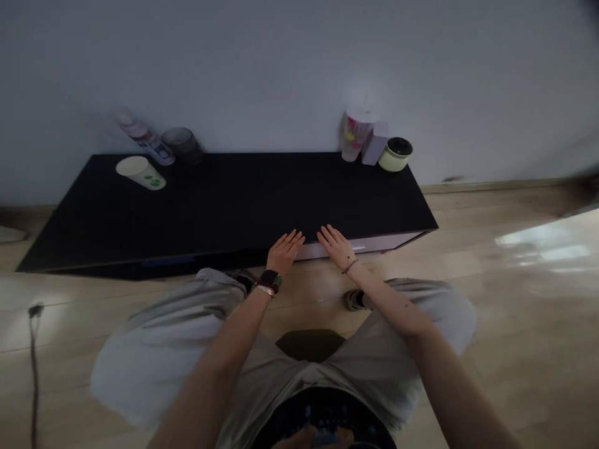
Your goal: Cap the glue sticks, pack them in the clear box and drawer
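My left hand (283,251) and my right hand (336,247) reach forward side by side, palms down, fingers stretched out at the front edge of a low black table (224,199). Neither hand holds anything. The left wrist carries a dark watch and a bracelet; a thin band circles the right wrist. Below the hands are my knees in light grey trousers.
On the table's far left stand a white paper cup (140,172), a tilted bottle (146,140) and a dark glass (183,144). At the far right stand a lidded drink cup (355,133), a small white box (375,145) and a round cream pot (395,154). A cable (34,349) lies on the wooden floor at left.
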Available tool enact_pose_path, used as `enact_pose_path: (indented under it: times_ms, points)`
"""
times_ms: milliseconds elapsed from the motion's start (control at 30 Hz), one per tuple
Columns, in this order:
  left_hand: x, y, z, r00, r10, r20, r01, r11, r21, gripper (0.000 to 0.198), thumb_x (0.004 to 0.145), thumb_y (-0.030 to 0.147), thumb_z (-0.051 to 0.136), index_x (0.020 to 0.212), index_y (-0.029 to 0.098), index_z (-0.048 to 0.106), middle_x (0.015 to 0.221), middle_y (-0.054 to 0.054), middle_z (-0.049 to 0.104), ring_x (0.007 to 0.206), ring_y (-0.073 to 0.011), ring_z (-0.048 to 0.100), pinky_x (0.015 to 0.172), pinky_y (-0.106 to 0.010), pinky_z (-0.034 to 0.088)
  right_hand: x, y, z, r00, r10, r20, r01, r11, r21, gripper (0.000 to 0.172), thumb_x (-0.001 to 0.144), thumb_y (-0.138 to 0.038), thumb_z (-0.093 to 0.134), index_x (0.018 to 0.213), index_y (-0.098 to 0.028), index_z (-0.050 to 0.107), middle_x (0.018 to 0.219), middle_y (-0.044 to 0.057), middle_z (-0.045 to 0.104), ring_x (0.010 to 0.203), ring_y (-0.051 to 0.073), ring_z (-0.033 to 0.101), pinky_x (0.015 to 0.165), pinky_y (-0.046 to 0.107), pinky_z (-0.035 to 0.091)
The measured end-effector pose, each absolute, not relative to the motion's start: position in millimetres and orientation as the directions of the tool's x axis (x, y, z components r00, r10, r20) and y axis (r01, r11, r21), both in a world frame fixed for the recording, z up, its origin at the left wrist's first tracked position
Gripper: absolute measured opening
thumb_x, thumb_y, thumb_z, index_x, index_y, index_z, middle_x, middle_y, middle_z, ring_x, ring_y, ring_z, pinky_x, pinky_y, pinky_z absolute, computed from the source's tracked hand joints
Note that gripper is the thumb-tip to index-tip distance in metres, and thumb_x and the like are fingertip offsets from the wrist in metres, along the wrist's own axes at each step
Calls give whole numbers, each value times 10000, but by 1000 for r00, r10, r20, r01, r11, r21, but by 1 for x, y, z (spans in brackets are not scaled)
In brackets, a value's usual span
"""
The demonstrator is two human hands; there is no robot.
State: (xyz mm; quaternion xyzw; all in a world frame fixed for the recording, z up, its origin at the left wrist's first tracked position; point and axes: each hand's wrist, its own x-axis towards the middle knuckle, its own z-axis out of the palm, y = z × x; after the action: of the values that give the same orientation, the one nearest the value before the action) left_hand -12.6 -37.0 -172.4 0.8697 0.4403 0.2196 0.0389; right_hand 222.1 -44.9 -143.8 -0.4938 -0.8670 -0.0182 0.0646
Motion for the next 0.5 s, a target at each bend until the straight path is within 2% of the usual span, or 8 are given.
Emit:
enact_pose_path:
  times_ms: [100,200,300,333,400,433,467,500]
  points:
    - [-14,-38,-157,561,781,274,747,-621,238,509,935,114,371,1407,169,555,1451,-107,557,1422,-220,431,1166,-444,370,220,-46,-124,-509,858,68,857,512,-50,509,930,-82,461,1435,-112,516,1521,178,452,1434,294,397,1150,457,387]
    - [-19,-38,-134,636,760,136,720,-648,249,506,904,146,455,1399,170,554,1493,-120,514,1446,-239,393,1166,-450,351,217,-50,-97,-516,854,-68,857,514,-48,591,862,-117,617,1442,-111,506,1517,191,453,1430,332,393,1122,455,414]
    - [-26,-38,-99,704,710,-12,651,-638,411,425,892,264,561,1307,202,625,1401,-123,592,1319,-261,527,1074,-410,433,214,-53,-62,-516,792,-327,851,517,-91,564,808,-179,725,1353,-116,595,1358,214,601,1306,368,532,1036,483,474]
    - [-29,-37,-85,736,675,-49,598,-614,515,394,887,314,592,1262,212,655,1298,-114,649,1199,-252,603,1002,-377,477,214,-52,-48,-543,725,-423,833,528,-163,517,809,-213,737,1306,-118,632,1255,204,665,1205,355,611,978,466,509]
    - [-34,-35,-53,821,565,-86,421,-496,759,375,852,385,665,1186,216,698,1029,-71,705,907,-198,670,828,-307,523,215,-49,-18,-680,507,-529,731,521,-441,442,836,-290,724,1246,-135,669,1055,144,737,972,275,706,846,383,553]
    - [-37,-33,-37,844,531,-75,324,-392,861,390,832,392,698,1178,212,704,923,-46,690,807,-170,654,755,-281,519,216,-46,-2,-785,377,-492,620,478,-623,426,864,-322,695,1254,-154,664,991,104,744,888,223,711,793,333,552]
    - [-39,-31,-22,845,532,-50,226,-271,936,421,810,381,733,1191,205,698,830,-21,657,726,-144,623,692,-261,505,218,-42,13,-874,286,-393,482,401,-779,428,886,-347,668,1277,-172,647,958,72,737,844,182,700,755,294,542]
    - [-42,-28,-9,813,583,-4,108,-144,984,455,795,362,757,1213,196,685,740,8,602,651,-116,578,642,-244,485,221,-38,27,-931,246,-271,342,321,-883,449,892,-361,663,1305,-188,626,933,50,724,810,153,681,721,268,526]
